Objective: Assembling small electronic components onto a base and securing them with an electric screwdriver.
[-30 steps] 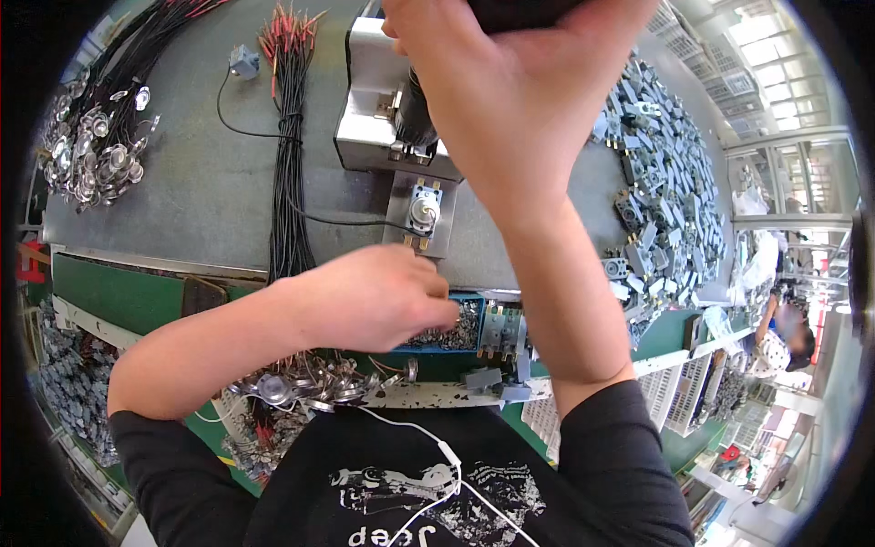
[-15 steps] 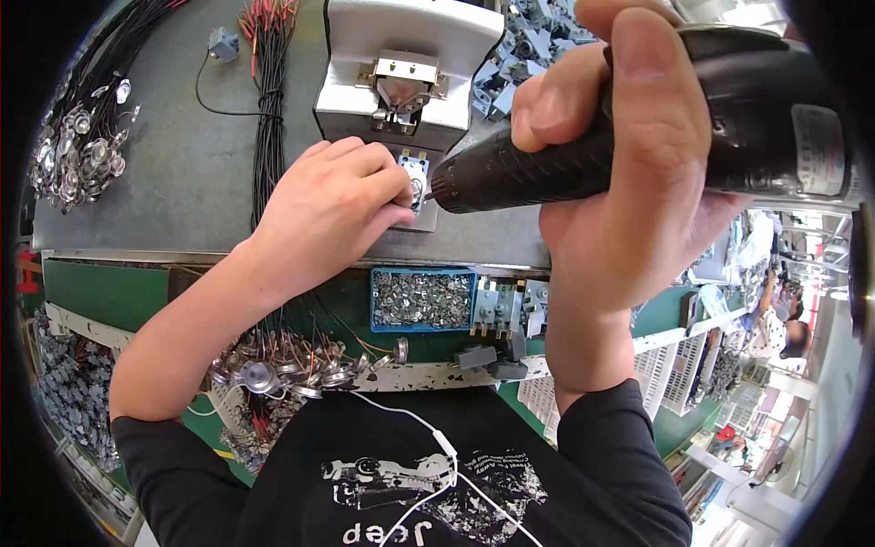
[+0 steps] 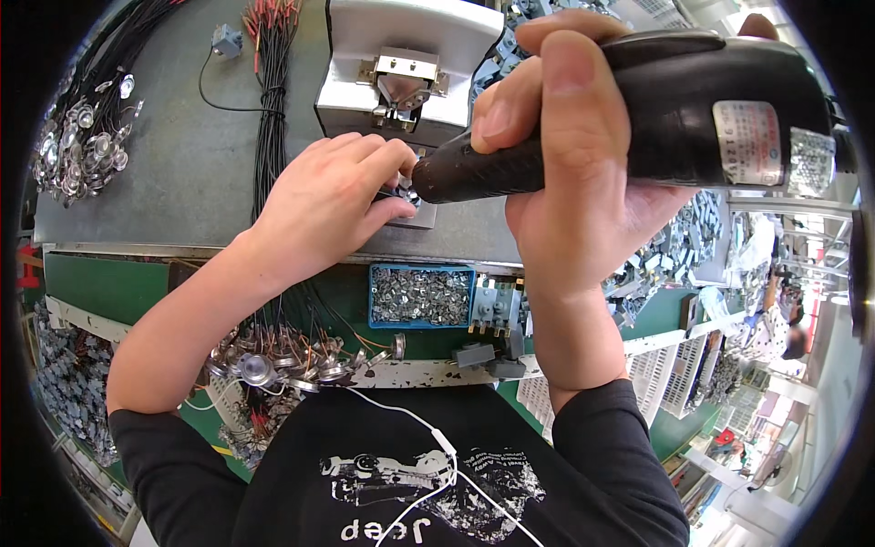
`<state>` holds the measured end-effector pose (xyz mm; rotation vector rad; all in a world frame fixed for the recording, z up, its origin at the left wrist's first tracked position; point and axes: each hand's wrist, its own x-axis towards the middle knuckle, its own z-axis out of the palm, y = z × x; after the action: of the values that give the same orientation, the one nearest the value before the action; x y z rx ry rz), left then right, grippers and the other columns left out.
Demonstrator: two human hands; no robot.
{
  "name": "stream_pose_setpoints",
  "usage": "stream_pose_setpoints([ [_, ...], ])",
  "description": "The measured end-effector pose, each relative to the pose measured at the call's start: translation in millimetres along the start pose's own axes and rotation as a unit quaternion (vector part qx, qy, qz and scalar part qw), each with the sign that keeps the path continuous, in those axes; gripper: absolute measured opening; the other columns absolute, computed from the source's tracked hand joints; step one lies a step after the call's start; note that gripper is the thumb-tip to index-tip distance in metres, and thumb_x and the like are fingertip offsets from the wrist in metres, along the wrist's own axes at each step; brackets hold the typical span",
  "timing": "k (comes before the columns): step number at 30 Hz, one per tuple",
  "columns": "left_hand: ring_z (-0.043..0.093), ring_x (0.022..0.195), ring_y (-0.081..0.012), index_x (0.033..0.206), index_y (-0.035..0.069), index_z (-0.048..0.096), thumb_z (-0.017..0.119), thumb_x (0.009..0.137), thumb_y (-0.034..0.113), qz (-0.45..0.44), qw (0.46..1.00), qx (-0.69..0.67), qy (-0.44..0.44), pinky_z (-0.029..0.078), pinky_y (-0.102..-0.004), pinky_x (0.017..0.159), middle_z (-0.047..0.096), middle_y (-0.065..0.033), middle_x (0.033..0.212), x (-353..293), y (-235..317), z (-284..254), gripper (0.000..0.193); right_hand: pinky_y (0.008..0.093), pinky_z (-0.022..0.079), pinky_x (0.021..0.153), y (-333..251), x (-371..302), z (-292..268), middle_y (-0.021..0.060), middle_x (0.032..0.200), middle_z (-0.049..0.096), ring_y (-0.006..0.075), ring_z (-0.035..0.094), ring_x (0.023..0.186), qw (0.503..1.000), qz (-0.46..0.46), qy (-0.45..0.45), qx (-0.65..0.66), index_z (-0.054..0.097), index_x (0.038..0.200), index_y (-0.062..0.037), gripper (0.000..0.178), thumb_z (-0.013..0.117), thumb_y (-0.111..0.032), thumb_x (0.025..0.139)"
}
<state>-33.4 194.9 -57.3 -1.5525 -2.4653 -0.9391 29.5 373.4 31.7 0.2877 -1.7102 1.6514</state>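
Black tool (image 3: 679,123) in right hand (image 3: 579,187); left hand (image 3: 330,193) curled beside tip (image 3: 428,180).

The grey metal counter (image 3: 191,196) has a worn, dull top and a pale front edge. Below that edge lies a green surface (image 3: 105,278), then a chipped white rail (image 3: 419,375) bending across. Near the counter's front right corner, white lattice crates (image 3: 674,387) stand beyond the rail. Past the right edge rises a white frame (image 3: 791,203) with a crossbar. Light is strongest on that side, washing the far background pale; whether the green is flooring cannot be told.
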Motion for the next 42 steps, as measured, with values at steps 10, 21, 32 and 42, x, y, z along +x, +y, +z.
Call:
stream_pose_setpoints([
  [10,0.064,0.096,-0.0284,0.116,0.008,0.065,0.076,0.089,0.027,-0.003,1.0,0.004,-0.007,0.052,-0.0415,0.088,0.064,-0.0078,0.096,-1.0,-5.9,9.7,0.035,0.0279,0.057,0.058,11.8,-2.4,10.8,0.0134,0.097,0.07,0.0146,0.066,0.06,0.991,-0.119,-0.067,0.009,0.032,0.145,-0.0013,0.059,0.067,-0.001,0.098],
  [21,0.065,0.107,-0.0306,0.115,0.006,0.065,0.075,0.089,0.025,-0.012,1.0,-0.007,-0.019,0.053,-0.0421,0.092,0.064,-0.01,0.12,-3.0,-2.4,6.2,0.033,0.0277,0.056,0.061,-10.7,-9.7,6.7,0.0141,0.098,0.068,0.0139,0.065,0.062,0.998,0.034,-0.048,0.035,0.01,0.157,-0.0147,0.083,0.066,0.0,0.098],
  [32,0.066,0.109,-0.0296,0.117,0.007,0.064,0.076,0.089,0.022,0.003,1.0,-0.008,-0.021,0.053,-0.0421,0.091,0.064,-0.0062,0.119,-2.5,-4.3,6.6,0.034,0.0301,0.057,0.061,-13.5,-12.3,3.8,0.0167,0.099,0.068,0.0148,0.065,0.062,0.998,0.038,-0.03,0.028,-0.009,0.161,-0.024,0.1,0.064,0.002,0.098],
  [42,0.066,0.107,-0.0283,0.117,0.007,0.062,0.076,0.088,0.022,0.014,0.999,0.011,-0.027,0.052,-0.0422,0.09,0.063,-0.0065,0.118,-2.1,-3.1,5.9,0.036,0.0306,0.056,0.06,4.1,-19.1,1.7,0.0175,0.1,0.068,0.015,0.064,0.06,0.999,0.002,-0.05,-0.019,-0.01,0.162,-0.0229,0.1,0.062,0.004,0.098],
])
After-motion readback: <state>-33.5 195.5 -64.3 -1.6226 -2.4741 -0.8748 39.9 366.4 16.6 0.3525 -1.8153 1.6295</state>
